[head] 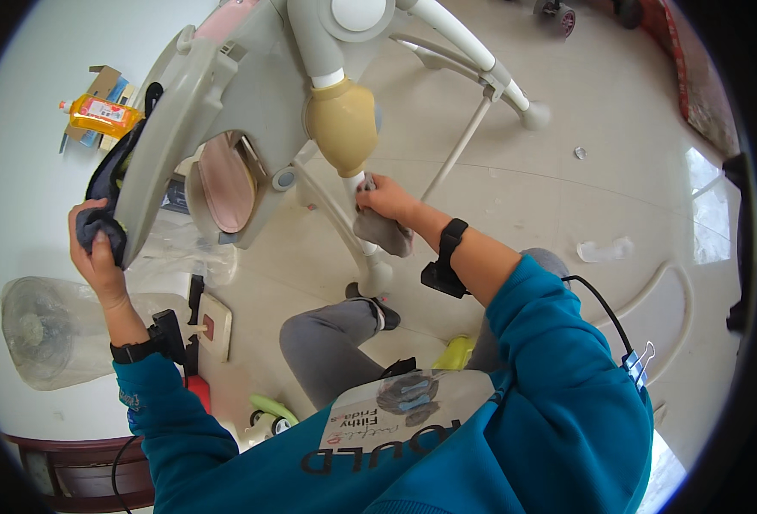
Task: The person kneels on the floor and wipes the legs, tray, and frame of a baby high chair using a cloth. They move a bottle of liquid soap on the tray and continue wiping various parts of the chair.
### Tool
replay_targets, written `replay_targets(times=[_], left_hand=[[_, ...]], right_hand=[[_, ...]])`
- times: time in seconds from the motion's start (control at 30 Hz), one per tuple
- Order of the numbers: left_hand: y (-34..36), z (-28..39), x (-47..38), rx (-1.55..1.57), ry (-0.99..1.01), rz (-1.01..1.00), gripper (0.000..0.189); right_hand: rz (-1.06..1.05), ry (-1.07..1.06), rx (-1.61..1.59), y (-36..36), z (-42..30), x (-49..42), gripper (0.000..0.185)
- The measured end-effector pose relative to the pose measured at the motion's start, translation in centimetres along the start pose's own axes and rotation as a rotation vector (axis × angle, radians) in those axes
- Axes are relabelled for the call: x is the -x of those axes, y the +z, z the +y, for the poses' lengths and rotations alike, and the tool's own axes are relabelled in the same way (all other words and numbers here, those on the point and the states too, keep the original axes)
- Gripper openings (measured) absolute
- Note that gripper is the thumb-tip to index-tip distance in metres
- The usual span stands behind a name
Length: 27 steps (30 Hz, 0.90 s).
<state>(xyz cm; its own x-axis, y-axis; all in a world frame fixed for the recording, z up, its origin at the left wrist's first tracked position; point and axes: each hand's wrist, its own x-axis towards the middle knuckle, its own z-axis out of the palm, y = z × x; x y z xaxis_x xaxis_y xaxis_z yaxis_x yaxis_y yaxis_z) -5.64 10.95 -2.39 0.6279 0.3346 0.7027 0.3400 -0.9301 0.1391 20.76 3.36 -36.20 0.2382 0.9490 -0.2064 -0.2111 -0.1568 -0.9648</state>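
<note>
A child's high chair with a grey plastic seat shell [176,138] tilts over in front of me. My left hand [103,263] grips dark grey fabric [99,228] at the shell's lower left end, thumb towards me. Along that edge runs a dark strip of padding or strap [112,167]. My right hand [388,198] holds a grey cloth [383,232] against a white leg tube [353,184], just under a tan plastic joint cover [342,125]. The cloth hides part of the tube. A pink footrest or pad [226,183] shows through the shell's opening.
An orange bottle of liquid soap [99,115] lies by a cardboard box [102,82] at the left. Below stands a fan wrapped in plastic [38,334]. White frame legs [459,148] spread right across the tiled floor [520,193]. A toy car [272,417] is near my knee.
</note>
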Motion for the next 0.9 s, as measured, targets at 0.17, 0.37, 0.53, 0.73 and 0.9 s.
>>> replay_targets(times=[0.17,0.37,0.53,0.73,0.9], left_hand=[[0.0,-0.1,0.2,-0.033,-0.034,0.052,0.037],[-0.4,-0.4,0.2,-0.080,-0.022,0.037,0.039],[-1.0,-1.2,0.3,-0.146,0.010,0.048,0.046],[-1.6,-1.6,0.4,-0.230,0.062,0.047,0.049],[-1.1,-1.4,0.8,-0.228,0.027,0.094,0.051]], right_hand=[[0.045,-0.132,-0.023,0.0,-0.6,1.4,0.033],[-0.020,0.057,0.319,2.5,7.7,-0.5,0.028],[-0.129,0.142,0.459,3.9,13.9,-1.4,0.031],[-0.220,0.204,0.790,3.3,15.8,-0.9,0.031],[-0.024,0.200,0.911,-0.3,13.5,-0.5,0.030]])
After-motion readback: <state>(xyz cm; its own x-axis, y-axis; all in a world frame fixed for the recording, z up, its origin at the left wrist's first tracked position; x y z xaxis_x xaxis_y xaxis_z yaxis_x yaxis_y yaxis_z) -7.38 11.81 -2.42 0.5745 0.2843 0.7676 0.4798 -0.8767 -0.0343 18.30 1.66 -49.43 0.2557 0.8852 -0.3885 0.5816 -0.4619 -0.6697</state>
